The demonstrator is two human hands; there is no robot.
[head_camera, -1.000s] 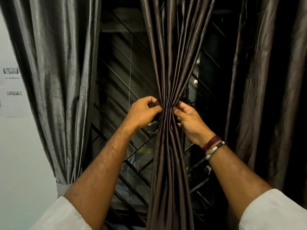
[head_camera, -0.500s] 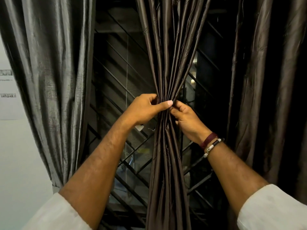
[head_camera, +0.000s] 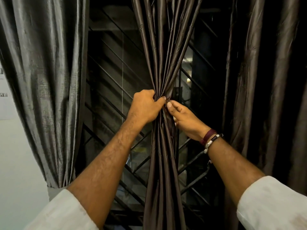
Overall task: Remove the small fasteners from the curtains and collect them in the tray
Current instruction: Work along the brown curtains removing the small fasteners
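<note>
Brown satin curtain (head_camera: 163, 55) | left hand (head_camera: 144, 107) fisted round gathered waist | right hand (head_camera: 184, 117) pinching folds there | fastener hidden | steady bunch, ease it off gently

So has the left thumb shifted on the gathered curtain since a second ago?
Yes. The left hand now lies further right across the middle curtain, its thumb nearly meeting the right hand at the cinched point.
</note>
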